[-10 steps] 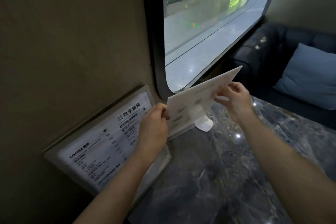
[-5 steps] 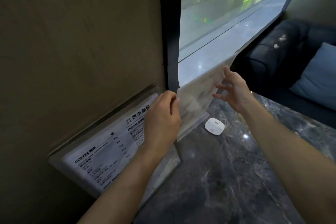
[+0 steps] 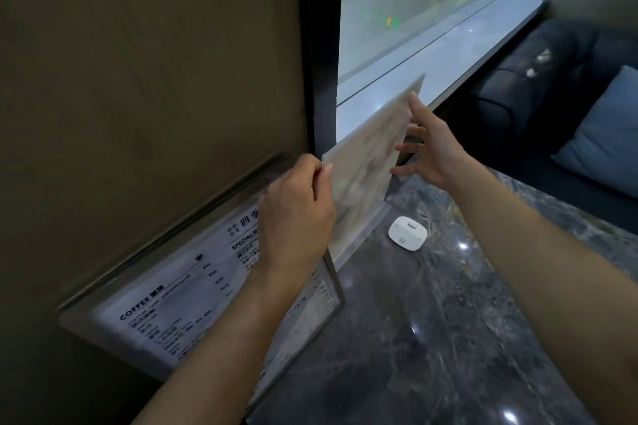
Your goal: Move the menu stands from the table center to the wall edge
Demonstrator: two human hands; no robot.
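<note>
Both hands are on the pale upright acrylic menu stand [image 3: 371, 162]: my left hand [image 3: 298, 214] pinches its near top corner between thumb and fingers, while my right hand [image 3: 431, 148] is spread open, fingertips just touching its far edge. It stands on the dark marbled desk [image 3: 431, 338] at the window frame, beside the large clear-framed coffee menu stand [image 3: 179, 307] already leaning on the wall. I'd press its base flush to the wall edge, keeping clear of the small white rounded device [image 3: 407, 233], then let go gently.
</note>
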